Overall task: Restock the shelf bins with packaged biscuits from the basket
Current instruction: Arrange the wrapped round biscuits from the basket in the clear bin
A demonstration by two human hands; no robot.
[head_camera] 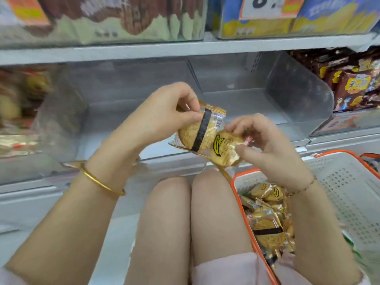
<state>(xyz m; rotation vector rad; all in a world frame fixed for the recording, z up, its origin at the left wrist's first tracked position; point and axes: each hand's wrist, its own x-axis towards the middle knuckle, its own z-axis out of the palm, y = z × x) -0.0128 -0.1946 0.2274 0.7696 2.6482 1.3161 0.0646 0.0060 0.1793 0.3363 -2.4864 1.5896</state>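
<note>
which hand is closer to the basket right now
Right. The right hand is directly above the basket, holding a biscuit pack; the left hand is farther left, before the empty bin.

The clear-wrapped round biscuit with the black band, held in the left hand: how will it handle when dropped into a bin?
The clear-wrapped round biscuit with the black band looks light: the left hand holds it by fingertips alone. Its glossy film is probably slippery. The thin disc likely cracks if dropped hard or squeezed.
</note>
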